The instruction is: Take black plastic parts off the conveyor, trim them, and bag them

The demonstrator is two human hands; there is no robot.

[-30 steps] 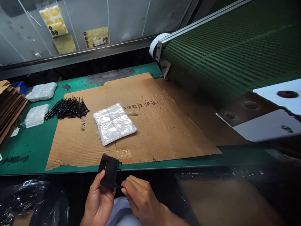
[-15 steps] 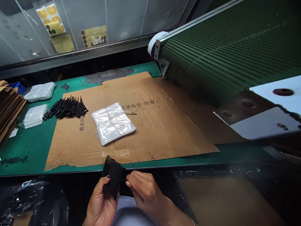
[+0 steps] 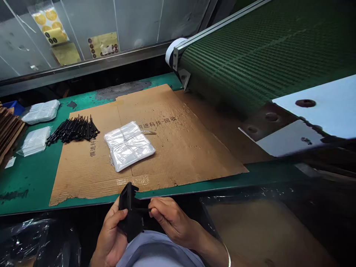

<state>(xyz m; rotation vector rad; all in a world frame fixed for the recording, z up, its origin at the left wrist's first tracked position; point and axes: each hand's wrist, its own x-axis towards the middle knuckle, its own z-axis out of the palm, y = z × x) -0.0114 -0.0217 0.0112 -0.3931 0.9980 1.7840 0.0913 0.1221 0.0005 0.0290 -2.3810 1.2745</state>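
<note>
**Two hands work a black plastic part at the bench's near edge**

At far left lies a stack of brown corrugated cardboard sheets point(image 3: 9, 133); beside it, 2 white plastic-wrapped packs point(image 3: 41, 112) rest on the green workbench top point(image 3: 33, 178); next, a loose heap of thin black plastic rods point(image 3: 72, 129) lies on a torn tan cardboard sheet point(image 3: 189, 155), with 1 clear plastic-wrapped pack point(image 3: 128, 145) to its right; near centre, the left hand point(image 3: 108, 237) cradles a black moulded plastic part point(image 3: 130, 218) just above the bench edge, thumb pressed across it; the right hand point(image 3: 172, 218) pinches a thin black stem point(image 3: 143, 210) at its side between thumb and fingers; only this part is in hand, while the heap and packs lie untouched; at far right runs a ribbed green conveyor belt point(image 3: 250, 52).
</note>
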